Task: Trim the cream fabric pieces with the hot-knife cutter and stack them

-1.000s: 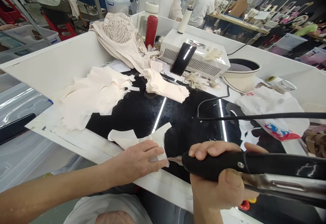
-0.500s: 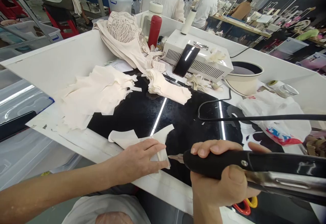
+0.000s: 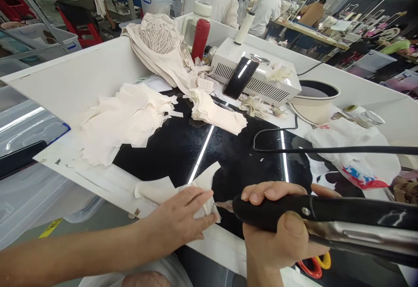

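Note:
My left hand [image 3: 186,215] lies across a cream fabric piece [image 3: 156,190] at the near table edge, its fingers stretched out and apart, pressing on the cloth. Part of the piece is hidden under the palm; its upper flap points away from me. In my right hand [image 3: 277,234] is a thick black handheld tool [image 3: 274,211] with a pointed metal tip and a metal lever along its side. The tip is right at the fabric's right edge, beside my left fingertips; whether it touches cannot be made out.
A loose pile of cream pieces [image 3: 120,121] lies left, a neater stack [image 3: 218,113] at centre. Behind are a white vented box [image 3: 261,78], a phone [image 3: 241,78] and a red bottle [image 3: 200,38]. A black cord [image 3: 326,150] crosses the right. Scissors handles [image 3: 311,267] show under the tool.
My left hand has shifted slightly down and right, and the fabric piece has turned a little with it. The tool has moved slightly left and down, its tip staying at the fabric's edge.

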A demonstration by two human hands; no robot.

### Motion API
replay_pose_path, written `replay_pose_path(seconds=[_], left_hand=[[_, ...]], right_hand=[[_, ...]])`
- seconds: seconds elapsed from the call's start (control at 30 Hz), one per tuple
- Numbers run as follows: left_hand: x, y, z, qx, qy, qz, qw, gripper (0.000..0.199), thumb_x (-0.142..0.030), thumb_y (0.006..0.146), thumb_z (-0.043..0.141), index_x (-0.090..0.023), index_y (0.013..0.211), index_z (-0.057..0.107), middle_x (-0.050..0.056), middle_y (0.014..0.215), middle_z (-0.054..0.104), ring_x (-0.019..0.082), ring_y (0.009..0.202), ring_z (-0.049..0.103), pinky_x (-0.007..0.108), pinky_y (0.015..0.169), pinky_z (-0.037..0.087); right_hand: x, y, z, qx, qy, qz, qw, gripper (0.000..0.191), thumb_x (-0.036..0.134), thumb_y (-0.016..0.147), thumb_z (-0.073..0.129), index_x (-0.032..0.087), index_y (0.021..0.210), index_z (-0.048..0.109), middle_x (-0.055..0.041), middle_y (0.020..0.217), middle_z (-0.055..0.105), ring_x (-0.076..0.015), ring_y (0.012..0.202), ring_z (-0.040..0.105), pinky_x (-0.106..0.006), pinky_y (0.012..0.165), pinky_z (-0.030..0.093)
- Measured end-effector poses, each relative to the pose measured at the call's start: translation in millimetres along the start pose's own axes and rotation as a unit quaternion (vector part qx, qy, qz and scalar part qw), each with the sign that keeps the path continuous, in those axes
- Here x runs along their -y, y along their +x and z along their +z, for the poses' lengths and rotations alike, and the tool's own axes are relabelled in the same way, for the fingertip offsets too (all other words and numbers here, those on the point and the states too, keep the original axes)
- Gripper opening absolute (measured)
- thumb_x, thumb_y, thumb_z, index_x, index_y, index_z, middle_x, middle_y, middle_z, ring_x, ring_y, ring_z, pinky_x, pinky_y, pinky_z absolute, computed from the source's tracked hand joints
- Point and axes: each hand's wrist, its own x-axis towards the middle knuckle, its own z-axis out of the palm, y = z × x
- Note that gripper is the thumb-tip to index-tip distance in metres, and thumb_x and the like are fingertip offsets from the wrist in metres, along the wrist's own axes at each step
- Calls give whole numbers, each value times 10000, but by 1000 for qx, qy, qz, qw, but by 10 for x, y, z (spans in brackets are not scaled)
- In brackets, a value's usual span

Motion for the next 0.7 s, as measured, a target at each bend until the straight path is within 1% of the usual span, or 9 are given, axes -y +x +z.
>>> replay_pose_path(seconds=[0.07,0.17,0.23,0.3,0.37,0.47,0.57,0.7], left_hand=[[-78,-24,-25,-1,6,-15,1000,781,-540,825,888,-199,1445,557,208,1444,612,324,1301,605,463,1110,495],[-67,-22,-73,-2,24,-7,1000,652,-517,937,790,-150,1430,572,164,1438,630,271,1330,588,407,1161,449],[21,1,-102,-9,33,9,999,530,-473,1000,724,-117,1375,609,137,1389,662,250,1305,602,389,1167,442],[135,29,-121,-6,33,23,999,418,-421,1026,698,-122,1312,644,115,1337,688,246,1260,627,395,1139,467],[240,48,-133,-5,27,32,999,346,-377,1032,693,-138,1280,658,101,1313,699,246,1229,642,406,1117,487],[350,57,-142,-9,17,44,999,361,-380,1027,702,-138,1290,657,94,1337,692,246,1265,631,419,1162,475],[429,63,-147,-14,14,75,997,380,-387,1028,703,-134,1308,660,92,1414,664,236,1352,593,413,1230,433],[533,86,-143,-14,7,110,994,308,-355,1100,583,-144,1307,669,88,1433,668,207,1381,587,390,1253,412]], right_hand=[[36,-29,-30,12,13,11,1000,413,270,831,785,240,1188,580,66,793,687,-141,557,590,-295,488,554],[66,-60,-60,13,16,14,1000,427,291,820,809,249,1186,592,65,794,696,-145,559,588,-298,480,553],[65,-69,-68,10,10,14,1000,424,307,815,809,258,1180,601,72,785,694,-145,543,578,-304,469,547],[56,-74,-68,10,7,19,1000,428,311,811,808,269,1181,599,80,782,692,-145,536,574,-309,471,547],[46,-77,-63,11,9,20,1000,434,313,814,809,269,1184,588,83,785,692,-144,540,575,-306,478,550],[43,-83,-56,7,12,17,1000,443,322,818,812,258,1186,574,82,785,692,-142,538,574,-302,483,553],[51,-84,-52,4,10,15,1000,443,319,813,810,255,1183,575,81,780,691,-141,535,576,-300,479,549],[60,-77,-50,10,13,11,1000,436,325,818,819,251,1178,585,79,780,696,-136,536,582,-299,478,553]])
